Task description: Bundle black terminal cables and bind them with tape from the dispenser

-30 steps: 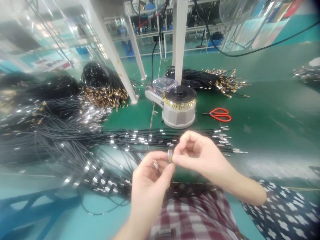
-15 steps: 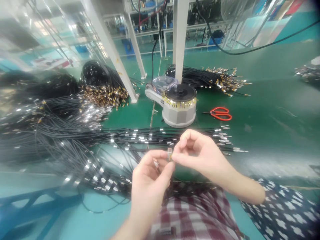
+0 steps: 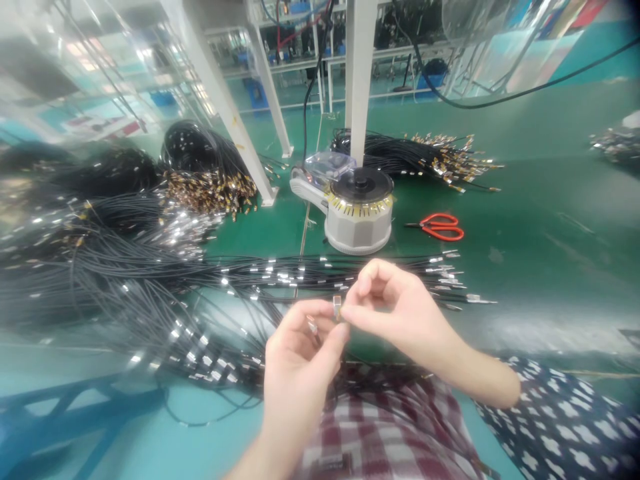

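Between the fingertips of my left hand (image 3: pixel 303 357) sits a small metal cable connector (image 3: pixel 337 304), with thumb and forefinger closed on it. A second silvery cable end (image 3: pixel 313 325) shows inside the curled fingers of that hand. My right hand (image 3: pixel 387 300) pinches at the connector's right side, its thumb and forefinger together; a bit of yellow shows at their tips, too small to name. Just beyond the hands runs a bundle of black cables (image 3: pixel 240 272) with silvery ends. Behind it stands a round white label dispenser (image 3: pixel 358 223) carrying yellow strips around its black top.
Red-handled scissors (image 3: pixel 443 227) lie right of the dispenser on the green tabletop (image 3: pixel 540 220). Black cable bundles (image 3: pixel 415 157) with gold ends lie behind it. More cables (image 3: pixel 205 190) heap at the left. White posts (image 3: pixel 363 80) rise from the table. A checked cloth (image 3: pixel 380 433) covers my lap.
Both hands and the connector have shifted very slightly to the left. The right forearm and sleeve have also drawn a little left. The grip looks the same.
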`<state>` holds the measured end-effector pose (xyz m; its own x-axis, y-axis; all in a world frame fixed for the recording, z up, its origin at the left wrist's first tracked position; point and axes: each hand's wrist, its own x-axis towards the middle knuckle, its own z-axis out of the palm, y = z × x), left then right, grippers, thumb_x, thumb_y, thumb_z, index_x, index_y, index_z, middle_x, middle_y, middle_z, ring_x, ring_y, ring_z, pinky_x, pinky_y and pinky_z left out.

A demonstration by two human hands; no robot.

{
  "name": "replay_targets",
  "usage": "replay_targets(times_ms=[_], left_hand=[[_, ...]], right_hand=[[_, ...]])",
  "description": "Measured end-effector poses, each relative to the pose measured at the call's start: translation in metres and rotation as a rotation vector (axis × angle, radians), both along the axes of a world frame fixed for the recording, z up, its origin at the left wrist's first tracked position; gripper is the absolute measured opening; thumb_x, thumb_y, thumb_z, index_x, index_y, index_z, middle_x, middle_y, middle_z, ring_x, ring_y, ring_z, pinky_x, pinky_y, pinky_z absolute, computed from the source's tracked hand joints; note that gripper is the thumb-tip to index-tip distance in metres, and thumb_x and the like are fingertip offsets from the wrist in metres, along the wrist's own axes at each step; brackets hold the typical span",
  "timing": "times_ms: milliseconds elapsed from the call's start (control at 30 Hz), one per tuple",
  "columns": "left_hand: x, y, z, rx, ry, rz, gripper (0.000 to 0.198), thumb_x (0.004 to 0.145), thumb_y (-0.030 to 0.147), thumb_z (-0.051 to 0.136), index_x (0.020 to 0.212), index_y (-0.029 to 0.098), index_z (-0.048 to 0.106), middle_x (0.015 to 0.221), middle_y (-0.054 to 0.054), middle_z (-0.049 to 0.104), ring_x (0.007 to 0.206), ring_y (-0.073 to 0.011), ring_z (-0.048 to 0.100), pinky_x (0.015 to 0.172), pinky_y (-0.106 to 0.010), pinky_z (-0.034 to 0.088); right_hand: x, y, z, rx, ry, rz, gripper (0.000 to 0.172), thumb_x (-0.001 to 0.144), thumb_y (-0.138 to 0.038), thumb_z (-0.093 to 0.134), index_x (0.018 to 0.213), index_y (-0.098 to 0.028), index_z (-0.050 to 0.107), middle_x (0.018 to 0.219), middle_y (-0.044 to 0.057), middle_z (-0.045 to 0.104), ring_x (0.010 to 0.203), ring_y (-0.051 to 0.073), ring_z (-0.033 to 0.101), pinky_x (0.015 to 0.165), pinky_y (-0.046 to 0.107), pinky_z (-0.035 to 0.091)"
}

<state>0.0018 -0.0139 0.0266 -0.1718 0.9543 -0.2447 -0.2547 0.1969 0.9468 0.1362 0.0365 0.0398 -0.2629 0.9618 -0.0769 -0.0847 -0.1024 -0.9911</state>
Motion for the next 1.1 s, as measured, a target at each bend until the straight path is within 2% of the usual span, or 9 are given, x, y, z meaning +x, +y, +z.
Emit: replay_targets(times_ms=[200,367,467,567,633,767,900,967,1100], left_hand=[[0.002,0.001,-0.002,0.023,-0.007,0.033,0.018,0.075,0.025,0.074,0.089,0.017,0.064,0.062,0.002,0.06,0.042,-0.003,0.035,0.039,-0.015,0.028],[-0.002,0.005,-0.004,0.039,-0.009,0.008,0.017,0.079,0.029,0.071,0.075,0.015,0.062,0.057,0.001,0.06,0.04,-0.0015,0.033,0.04,-0.016,0.023],[-0.005,0.007,-0.004,0.053,0.007,0.01,0.017,0.081,0.028,0.07,0.074,0.015,0.062,0.056,0.001,0.06,0.04,-0.0011,0.032,0.041,-0.017,0.023],[-0.006,0.007,-0.006,0.065,0.015,0.035,0.018,0.081,0.029,0.069,0.074,0.015,0.061,0.057,0.001,0.06,0.039,-0.001,0.032,0.041,-0.017,0.022],[-0.004,0.007,-0.008,0.063,0.015,0.049,0.018,0.081,0.029,0.069,0.074,0.015,0.06,0.058,0.001,0.06,0.039,-0.0011,0.031,0.04,-0.018,0.022],[-0.002,0.008,-0.009,0.053,0.007,0.064,0.016,0.081,0.027,0.068,0.075,0.016,0.059,0.059,0.002,0.059,0.038,-0.001,0.031,0.04,-0.017,0.02],[-0.004,0.008,-0.005,0.064,-0.005,0.088,0.014,0.08,0.026,0.069,0.077,0.017,0.059,0.059,0.002,0.06,0.037,-0.0009,0.031,0.04,-0.017,0.021],[-0.005,0.007,-0.004,0.061,-0.011,0.084,0.014,0.08,0.026,0.069,0.077,0.016,0.059,0.059,0.002,0.06,0.037,-0.0006,0.031,0.04,-0.017,0.021],[-0.005,0.006,-0.005,0.05,-0.014,0.076,0.017,0.08,0.028,0.07,0.076,0.016,0.059,0.058,0.002,0.059,0.037,-0.0006,0.032,0.039,-0.017,0.02]], right_hand=[[-0.005,0.0,-0.005,-0.016,0.027,-0.014,0.026,0.067,-0.011,0.068,0.067,-0.021,0.044,0.065,-0.003,0.061,0.058,0.01,0.05,0.058,0.025,0.039],[-0.002,0.001,-0.004,0.025,-0.015,0.012,0.025,0.07,-0.01,0.067,0.07,-0.021,0.045,0.065,-0.004,0.06,0.06,0.011,0.052,0.06,0.025,0.04],[0.001,0.002,-0.003,0.035,-0.048,0.026,0.022,0.071,-0.012,0.069,0.071,-0.02,0.048,0.069,-0.003,0.063,0.064,0.012,0.055,0.064,0.027,0.042],[0.003,0.003,-0.005,-0.034,0.03,0.019,0.022,0.075,-0.018,0.069,0.074,-0.02,0.048,0.074,0.0,0.068,0.073,0.015,0.063,0.07,0.029,0.045],[0.003,0.003,-0.008,-0.1,0.117,0.016,0.022,0.078,-0.022,0.069,0.076,-0.02,0.047,0.077,0.002,0.071,0.073,0.015,0.064,0.069,0.028,0.045],[0.003,0.004,-0.014,-0.151,0.19,-0.019,0.021,0.079,-0.027,0.069,0.078,-0.02,0.049,0.083,0.003,0.072,0.064,0.011,0.058,0.066,0.026,0.044],[0.003,0.004,-0.02,-0.116,0.106,-0.094,0.016,0.079,-0.032,0.068,0.083,-0.018,0.061,0.086,0.001,0.067,0.063,0.01,0.053,0.07,0.028,0.045],[0.003,0.003,-0.022,-0.091,0.068,-0.05,0.018,0.08,-0.036,0.066,0.085,-0.018,0.064,0.08,0.0,0.064,0.068,0.013,0.055,0.072,0.029,0.045],[-0.002,-0.001,-0.023,-0.054,0.082,0.08,0.021,0.079,-0.039,0.068,0.081,-0.018,0.067,0.081,0.002,0.065,0.078,0.016,0.058,0.076,0.03,0.045]])
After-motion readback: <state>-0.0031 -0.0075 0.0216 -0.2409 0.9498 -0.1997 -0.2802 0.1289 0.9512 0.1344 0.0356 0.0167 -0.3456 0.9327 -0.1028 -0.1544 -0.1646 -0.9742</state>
